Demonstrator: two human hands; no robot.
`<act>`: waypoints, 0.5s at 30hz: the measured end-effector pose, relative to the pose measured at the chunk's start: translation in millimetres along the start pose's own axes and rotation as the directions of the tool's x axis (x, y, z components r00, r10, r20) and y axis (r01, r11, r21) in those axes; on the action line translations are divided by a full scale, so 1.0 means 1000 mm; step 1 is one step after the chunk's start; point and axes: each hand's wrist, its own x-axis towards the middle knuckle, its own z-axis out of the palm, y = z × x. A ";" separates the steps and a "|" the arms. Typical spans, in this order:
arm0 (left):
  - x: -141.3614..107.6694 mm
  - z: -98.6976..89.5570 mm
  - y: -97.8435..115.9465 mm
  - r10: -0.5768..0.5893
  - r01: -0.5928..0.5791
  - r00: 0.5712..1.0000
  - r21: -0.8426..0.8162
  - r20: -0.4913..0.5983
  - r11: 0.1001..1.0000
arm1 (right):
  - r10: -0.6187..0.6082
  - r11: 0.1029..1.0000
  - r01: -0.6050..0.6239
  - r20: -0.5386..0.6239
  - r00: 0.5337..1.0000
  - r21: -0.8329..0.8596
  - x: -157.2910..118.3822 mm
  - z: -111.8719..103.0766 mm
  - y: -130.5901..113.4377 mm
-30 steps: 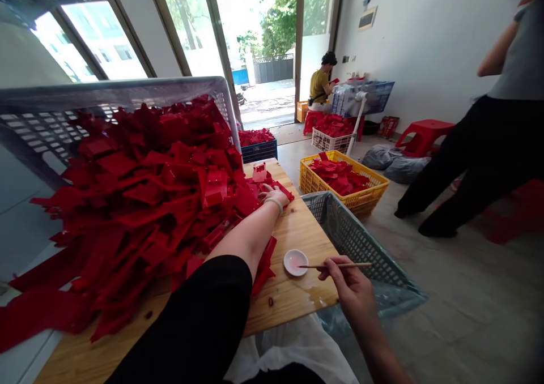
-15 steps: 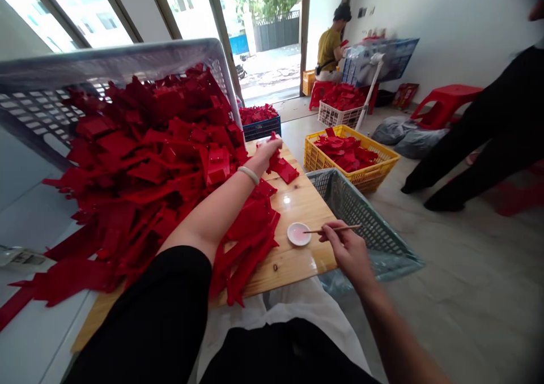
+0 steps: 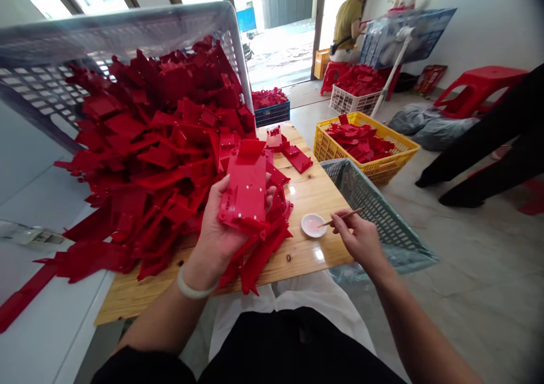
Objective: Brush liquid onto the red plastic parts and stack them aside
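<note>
While the left hand [image 3: 221,220] grips a flat red plastic part [image 3: 246,188] above the light wooden tabletop [image 3: 312,194], the right hand [image 3: 359,237] pinches a thin wooden stick [image 3: 342,217], its tip apparently over the small round white dish [image 3: 313,226].

White wall [image 3: 501,38], red stool [image 3: 480,84], pale floor [image 3: 476,271], bright doorway [image 3: 284,50]

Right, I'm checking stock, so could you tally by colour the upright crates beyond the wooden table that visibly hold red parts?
Blue crate: 1
White crate: 1
Yellow crate: 1
Total: 3
</note>
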 end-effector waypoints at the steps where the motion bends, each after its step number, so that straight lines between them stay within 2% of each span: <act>1: -0.003 -0.005 -0.004 -0.011 0.010 1.000 -0.014 -0.020 1.000 | -0.004 1.000 0.004 0.008 1.000 -0.011 0.001 -0.001 -0.001; 5: -0.009 -0.018 -0.017 -0.039 0.036 0.995 -0.030 -0.096 0.999 | -0.049 0.998 0.053 0.085 0.995 -0.042 0.004 -0.007 -0.012; 10: -0.010 -0.027 -0.028 -0.066 0.068 0.990 0.015 -0.126 0.998 | -0.111 0.991 0.124 0.220 0.969 -0.042 0.008 -0.018 -0.031; 15: -0.007 -0.031 -0.031 -0.048 0.046 0.991 -0.014 -0.123 0.999 | -0.115 0.991 0.127 0.235 0.965 -0.034 0.012 -0.022 -0.035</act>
